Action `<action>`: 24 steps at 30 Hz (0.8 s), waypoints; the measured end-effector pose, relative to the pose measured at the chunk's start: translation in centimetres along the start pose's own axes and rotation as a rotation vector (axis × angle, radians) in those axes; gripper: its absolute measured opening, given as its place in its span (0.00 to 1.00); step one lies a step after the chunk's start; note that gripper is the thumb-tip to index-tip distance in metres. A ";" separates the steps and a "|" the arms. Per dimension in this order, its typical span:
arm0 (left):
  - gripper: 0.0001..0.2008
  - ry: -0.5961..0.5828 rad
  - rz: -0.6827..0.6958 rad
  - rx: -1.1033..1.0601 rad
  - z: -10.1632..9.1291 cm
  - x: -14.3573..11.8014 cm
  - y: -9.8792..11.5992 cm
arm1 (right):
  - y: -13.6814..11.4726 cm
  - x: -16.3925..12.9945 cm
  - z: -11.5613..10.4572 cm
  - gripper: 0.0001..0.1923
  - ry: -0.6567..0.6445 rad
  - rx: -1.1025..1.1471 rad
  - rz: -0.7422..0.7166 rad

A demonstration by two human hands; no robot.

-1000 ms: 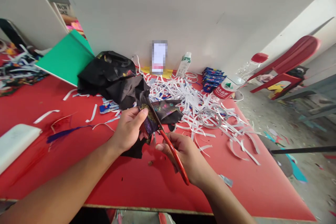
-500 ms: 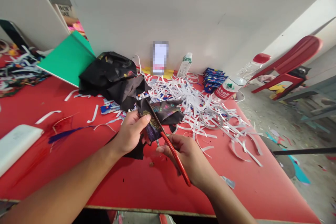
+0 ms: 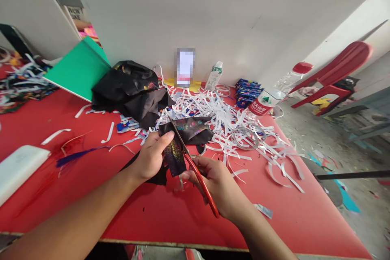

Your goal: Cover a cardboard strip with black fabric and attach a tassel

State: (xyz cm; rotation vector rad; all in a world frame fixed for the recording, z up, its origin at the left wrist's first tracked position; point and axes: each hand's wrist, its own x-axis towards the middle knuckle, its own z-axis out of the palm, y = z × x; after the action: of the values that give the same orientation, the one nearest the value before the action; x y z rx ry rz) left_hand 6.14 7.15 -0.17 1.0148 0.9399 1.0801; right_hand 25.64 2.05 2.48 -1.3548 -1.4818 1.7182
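Observation:
My left hand [image 3: 154, 152] pinches a strip of black fabric [image 3: 174, 157] printed with gold and purple glitter, thumb on top. Red-handled scissors [image 3: 201, 180] are gripped in my right hand [image 3: 215, 183], their blades pointing away from me and lying along the strip's right edge. Beyond the blades lies another black piece with coloured prints [image 3: 195, 129]. A large crumpled black cloth [image 3: 128, 79] rests behind my left hand. Part of a dark piece [image 3: 158, 176] shows on the table under my left wrist.
White paper strips [image 3: 210, 109] are heaped at the middle back of the red table [image 3: 183, 227]. A tilted water bottle [image 3: 268, 97], a small carton bottle [image 3: 214, 75], a pixelated phone [image 3: 185, 67] and blue packets [image 3: 247, 91] stand behind. A green board [image 3: 77, 65] leans left; a white box [image 3: 22, 168] lies near left.
The black strip hangs lower and flatter from my left hand, and the fingers beneath it no longer show. The scissors have shifted slightly to the left.

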 end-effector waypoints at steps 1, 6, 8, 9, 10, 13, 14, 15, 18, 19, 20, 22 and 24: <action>0.19 0.011 0.005 0.005 0.0 0.0 0.1 | 0.0 -0.1 0.0 0.23 -0.018 0.009 -0.003; 0.19 -0.053 -0.042 0.019 0.2 -0.1 0.3 | -0.4 -0.2 0.1 0.24 -0.041 0.020 -0.057; 0.19 -0.074 -0.045 0.007 0.2 -0.1 0.2 | -0.4 -0.1 0.3 0.25 -0.017 0.007 -0.038; 0.19 -0.079 -0.044 0.003 0.2 -0.2 0.2 | -0.4 0.0 0.3 0.26 0.006 -0.016 -0.024; 0.19 -0.081 -0.042 0.001 0.2 -0.2 0.1 | -0.3 0.1 0.3 0.27 0.034 -0.052 -0.009; 0.18 -0.112 -0.028 -0.009 0.1 -0.2 0.1 | 0.2 0.4 -0.3 0.29 0.110 -0.165 0.019; 0.18 -0.133 -0.015 -0.015 0.1 -0.1 0.2 | 0.4 0.4 -0.8 0.30 0.132 -0.185 0.020; 0.17 -0.160 -0.011 -0.019 0.0 -0.1 0.3 | 0.5 0.3 -1.4 0.30 0.155 -0.197 0.014; 0.18 -0.254 -0.064 -0.009 -0.1 0.0 0.9 | 0.5 -0.3 -3.9 0.30 0.201 -0.272 -0.026; 0.19 -0.287 -0.104 -0.002 -0.1 0.0 1.1 | 0.4 -0.7 -4.7 0.29 0.203 -0.333 -0.047; 0.20 -0.322 -0.141 0.006 -0.1 0.0 1.3 | 0.3 -1.0 -5.4 0.28 0.198 -0.398 -0.064; 0.19 -0.395 -0.175 0.020 -0.3 0.0 1.5 | -0.2 -1.7 -6.3 0.28 0.179 -0.506 -0.083; 0.17 -0.459 -0.169 0.045 -0.5 0.0 1.7 | -0.6 -2.3 -6.6 0.30 0.158 -0.558 -0.063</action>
State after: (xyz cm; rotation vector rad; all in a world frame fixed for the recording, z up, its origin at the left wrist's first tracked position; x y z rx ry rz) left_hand 5.25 7.52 1.35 1.1366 0.6623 0.6470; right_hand 32.25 3.17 4.40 -1.6433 -1.9692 1.1639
